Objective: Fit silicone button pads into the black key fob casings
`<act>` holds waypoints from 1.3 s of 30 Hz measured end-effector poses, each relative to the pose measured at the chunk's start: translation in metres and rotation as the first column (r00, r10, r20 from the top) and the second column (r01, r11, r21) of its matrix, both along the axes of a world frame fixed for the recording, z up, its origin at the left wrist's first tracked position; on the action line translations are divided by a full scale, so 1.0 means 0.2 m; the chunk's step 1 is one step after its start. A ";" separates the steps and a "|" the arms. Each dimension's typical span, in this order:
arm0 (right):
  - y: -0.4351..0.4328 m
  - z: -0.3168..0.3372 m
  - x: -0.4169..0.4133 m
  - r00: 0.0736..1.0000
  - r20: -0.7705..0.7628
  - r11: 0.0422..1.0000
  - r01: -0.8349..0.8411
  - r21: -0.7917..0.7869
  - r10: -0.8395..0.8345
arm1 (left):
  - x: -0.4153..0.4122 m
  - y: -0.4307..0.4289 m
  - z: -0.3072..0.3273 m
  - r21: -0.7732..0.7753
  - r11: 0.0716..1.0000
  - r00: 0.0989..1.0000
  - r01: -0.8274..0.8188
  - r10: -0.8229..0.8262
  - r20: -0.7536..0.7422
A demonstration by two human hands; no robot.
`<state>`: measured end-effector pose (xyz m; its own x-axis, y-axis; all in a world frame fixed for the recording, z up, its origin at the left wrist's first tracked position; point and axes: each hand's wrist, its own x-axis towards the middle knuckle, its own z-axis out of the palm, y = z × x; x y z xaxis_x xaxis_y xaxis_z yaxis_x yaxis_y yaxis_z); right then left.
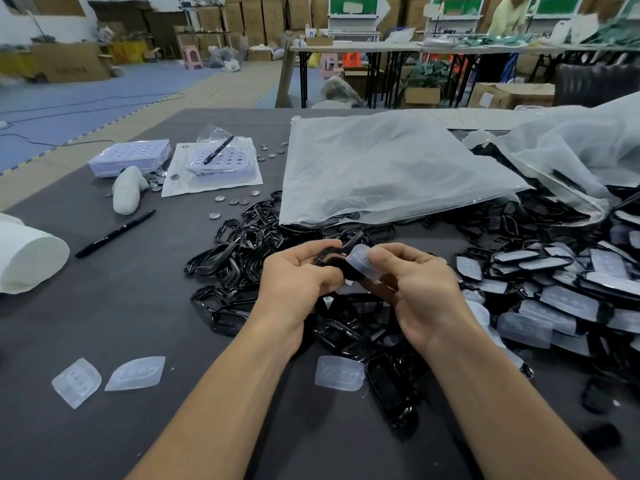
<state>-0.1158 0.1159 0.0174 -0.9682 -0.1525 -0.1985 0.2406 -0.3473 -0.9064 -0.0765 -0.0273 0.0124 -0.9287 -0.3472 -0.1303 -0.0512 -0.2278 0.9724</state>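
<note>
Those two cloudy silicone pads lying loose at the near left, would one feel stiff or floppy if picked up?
Probably soft and bendy: the silicone pad pinched in the right hand looks curved against the black casing in the left hand. Likely very light, since the two loose pads look thin and translucent. They lie flat on the table, so rolling seems unlikely.

casings pile [242, 251] centre of table [138, 306] | plastic bag [381, 168] behind | marker [116, 233] left | finished fobs [561, 289] right

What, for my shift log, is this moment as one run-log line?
step: fitting silicone pad into black casing | left hand: grips casing | right hand: pinches pad | status: not yet seated
</note>
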 end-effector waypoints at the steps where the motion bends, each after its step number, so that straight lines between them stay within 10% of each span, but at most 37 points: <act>1: 0.00 0.00 0.00 1.000 0.004 1.000 -0.007 -0.007 0.007 | 0.00 0.00 0.00 0.017 1.000 1.000 -0.017 0.017 0.002; 27: 0.00 -0.01 0.04 0.868 -0.494 0.929 0.136 0.343 0.055 | 0.04 0.04 0.05 -0.344 0.906 0.968 -0.246 0.210 -0.138; 34: 0.03 0.01 0.03 0.869 -0.487 0.949 0.075 0.307 0.089 | 0.03 0.02 0.07 -0.021 0.990 0.989 -0.137 0.136 -0.065; 39: 0.03 0.02 0.02 0.863 -0.499 0.946 0.096 0.310 0.076 | 0.03 0.03 0.06 -0.199 0.955 0.961 -0.222 0.179 -0.210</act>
<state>-0.1116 0.1228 0.0207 -0.9487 -0.1553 0.2755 -0.2752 -0.0242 -0.9611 -0.0703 -0.0210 0.0247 -0.8370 -0.5291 0.1394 0.1614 0.0047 0.9869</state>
